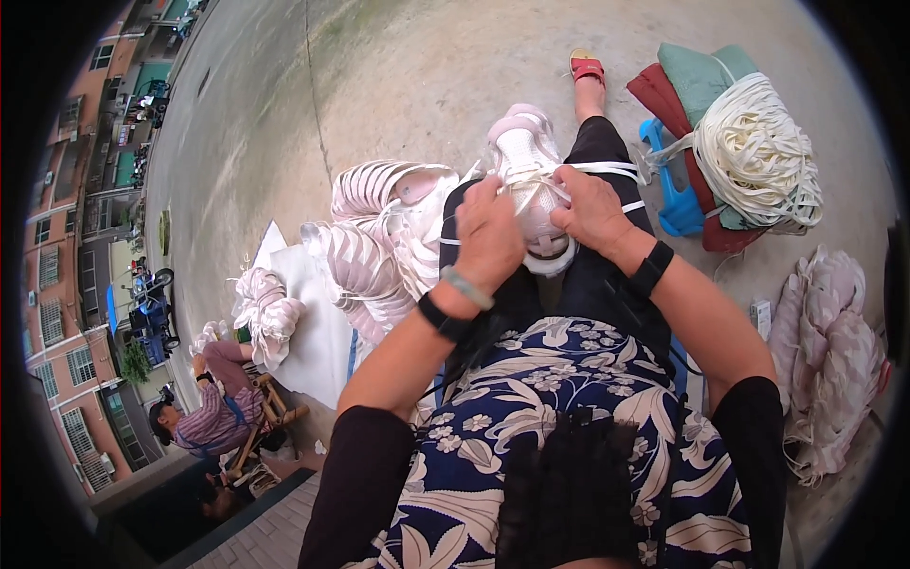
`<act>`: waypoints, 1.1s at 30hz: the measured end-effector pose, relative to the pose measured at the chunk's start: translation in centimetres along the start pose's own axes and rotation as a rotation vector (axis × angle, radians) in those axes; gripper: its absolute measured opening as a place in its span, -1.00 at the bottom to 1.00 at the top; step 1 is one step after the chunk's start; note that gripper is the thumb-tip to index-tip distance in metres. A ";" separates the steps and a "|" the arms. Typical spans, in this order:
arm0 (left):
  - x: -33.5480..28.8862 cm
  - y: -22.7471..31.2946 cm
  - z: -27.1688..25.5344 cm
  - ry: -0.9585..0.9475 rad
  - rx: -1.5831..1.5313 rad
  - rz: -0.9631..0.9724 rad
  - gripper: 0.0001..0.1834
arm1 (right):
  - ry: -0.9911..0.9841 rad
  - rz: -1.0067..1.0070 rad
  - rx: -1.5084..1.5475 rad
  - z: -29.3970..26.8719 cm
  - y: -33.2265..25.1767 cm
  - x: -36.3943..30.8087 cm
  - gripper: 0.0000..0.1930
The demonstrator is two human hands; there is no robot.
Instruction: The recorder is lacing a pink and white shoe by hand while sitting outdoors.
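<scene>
From the head view, I had a pale pink and white shoe point(527, 161) resting on my lap, toe pointing away from me; my left hand point(489, 237) was closed over its near side, fingers pinching at the flat white lace point(607, 171) over the tongue; my right hand point(592, 209) was closed on the same shoe from the other side, thumb and fingers nipping the lace where it crossed the upper. The grip of both hands was therefore shut on shoe and lace together; loose ends of the lace trailed off to the right of my right hand across my dark trouser leg.

As I judged it, the lacing of this shoe was under way and not finished, since the ends hung free; just to the left of my left hand lay a heap of pink shoes point(379, 237) on a white sheet point(313, 332), though I could not tell whether they were laced; well beyond my right hand a thick bundle of cream laces point(758, 152) lay on folded cloth, so plenty of lace was left; a pile of pale pink pieces point(825, 351) lay on the ground to the right of my right forearm.
</scene>
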State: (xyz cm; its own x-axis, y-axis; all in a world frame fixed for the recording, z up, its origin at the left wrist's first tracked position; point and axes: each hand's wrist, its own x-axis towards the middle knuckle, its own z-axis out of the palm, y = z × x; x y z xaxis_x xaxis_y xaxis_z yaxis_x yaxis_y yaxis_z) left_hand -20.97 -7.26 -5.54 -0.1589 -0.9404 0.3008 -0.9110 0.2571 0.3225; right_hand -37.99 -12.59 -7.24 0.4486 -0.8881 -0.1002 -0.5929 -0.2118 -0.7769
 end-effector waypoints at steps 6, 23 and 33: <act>-14.4 -13.4 -7.3 -0.374 0.358 -0.283 -0.81 | 0.050 -0.017 0.047 0.4 0.6 0.0 -0.62; -4.4 -5.3 -2.3 -0.002 -0.156 -0.104 -0.83 | 0.208 0.333 0.375 0.8 3.2 4.3 -0.54; -1.2 -2.2 0.6 0.011 -0.065 -0.074 -0.82 | 0.347 0.291 0.759 1.7 2.0 2.1 -0.91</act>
State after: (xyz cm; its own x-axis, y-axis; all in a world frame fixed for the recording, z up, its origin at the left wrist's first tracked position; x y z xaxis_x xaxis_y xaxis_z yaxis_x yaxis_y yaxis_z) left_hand -18.98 -6.86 -7.18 -0.0876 -0.9548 0.2842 -0.8933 0.2015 0.4017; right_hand -37.17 -14.17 -10.06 0.0472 -0.9645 -0.2598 0.0072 0.2605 -0.9655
